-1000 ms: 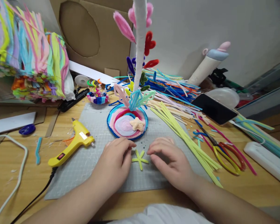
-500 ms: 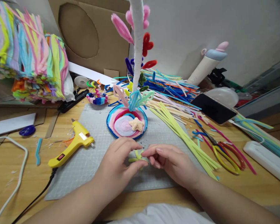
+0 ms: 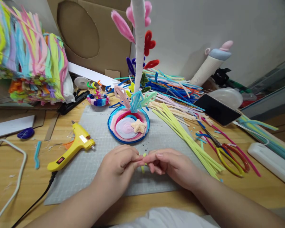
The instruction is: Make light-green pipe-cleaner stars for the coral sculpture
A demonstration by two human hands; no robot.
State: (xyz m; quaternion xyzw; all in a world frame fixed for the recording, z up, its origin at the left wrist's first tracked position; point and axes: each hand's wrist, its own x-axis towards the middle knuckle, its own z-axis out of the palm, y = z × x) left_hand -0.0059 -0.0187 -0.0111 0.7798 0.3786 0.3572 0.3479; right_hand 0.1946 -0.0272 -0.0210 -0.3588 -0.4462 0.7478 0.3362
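Note:
My left hand (image 3: 122,167) pinches a small yellow-green pipe cleaner piece (image 3: 143,168) above the grey cutting mat (image 3: 90,177). My right hand (image 3: 173,164) is closed on the same piece from the other side, its fingertips meeting those of my left hand. Most of the piece is hidden by the fingers; short ends show above and below them. Just beyond my hands is a round base (image 3: 128,139) of coiled blue, pink and lilac, bearing a cream star (image 3: 139,126). A white upright stem (image 3: 139,47) with coloured petals and loops rises behind it.
A yellow glue gun (image 3: 73,147) lies left on the mat. To the right are yellow-green pipe cleaners (image 3: 187,139), scissors (image 3: 218,145), a phone (image 3: 217,109) and a white power strip (image 3: 270,161). Bundled pipe cleaners (image 3: 30,53) stand at back left.
The fingers of my left hand have closed from a wider curl into a pinch, covering more of the yellow-green piece. My right hand has hardly moved. The view has shifted slightly.

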